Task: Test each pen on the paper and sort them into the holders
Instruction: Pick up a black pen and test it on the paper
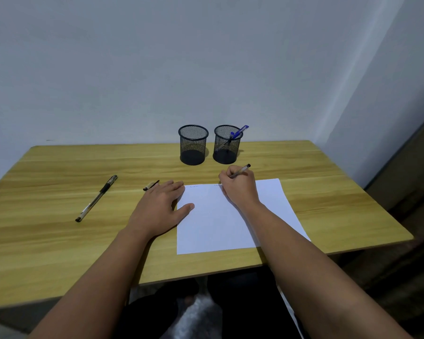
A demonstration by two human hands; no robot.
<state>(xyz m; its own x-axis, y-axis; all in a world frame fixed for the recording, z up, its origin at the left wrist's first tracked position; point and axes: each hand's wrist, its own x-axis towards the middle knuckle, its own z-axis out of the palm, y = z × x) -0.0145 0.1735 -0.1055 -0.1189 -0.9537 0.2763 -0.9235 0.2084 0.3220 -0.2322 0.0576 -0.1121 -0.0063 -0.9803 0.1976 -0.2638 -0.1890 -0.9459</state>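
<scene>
My right hand [239,185] grips a clear pen [241,170] with a dark end, its tip down at the top edge of the white paper [216,228]. A faint scribble shows near the paper's top left. My left hand [160,206] lies flat, fingers spread, on the paper's left edge. A pen cap [151,185] lies just beyond its fingertips. A black capped pen [96,198] lies on the table to the left. Two black mesh holders stand at the back: the left holder [193,145] looks empty, the right holder [227,144] has a blue pen [239,131] in it.
The wooden table [59,241] stands against a white wall, with its right edge near a dark strip of floor. My lap shows below the table's front edge.
</scene>
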